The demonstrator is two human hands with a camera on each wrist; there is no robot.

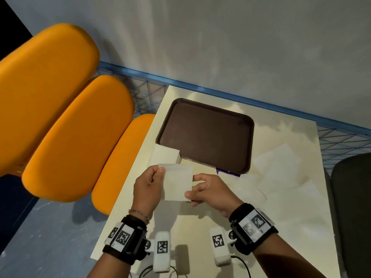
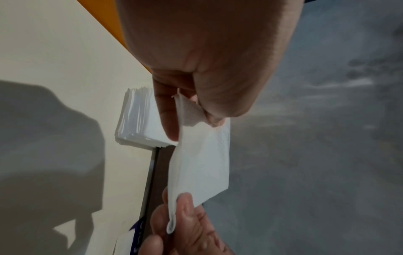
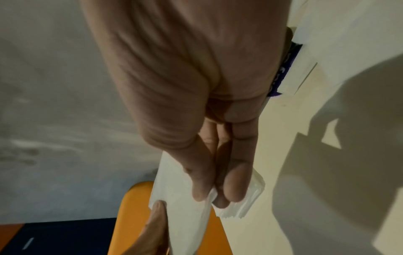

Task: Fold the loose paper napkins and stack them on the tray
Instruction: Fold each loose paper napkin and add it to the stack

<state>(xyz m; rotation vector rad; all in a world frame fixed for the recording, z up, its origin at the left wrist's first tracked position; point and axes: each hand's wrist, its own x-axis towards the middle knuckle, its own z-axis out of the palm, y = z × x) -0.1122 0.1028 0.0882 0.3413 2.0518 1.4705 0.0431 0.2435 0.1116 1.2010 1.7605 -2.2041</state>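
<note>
Above the table (image 1: 200, 227), 1 napkin (image 1: 176, 182) was pinched at opposite edges by the left hand (image 1: 147, 188) and right hand (image 1: 210, 192); the tray (image 1: 204, 135), judged its destination, lay just beyond, nearer the right hand.

soft matt paper napkin (image 1: 176, 182); smooth brown plastic tray (image 1: 206, 135).
</note>
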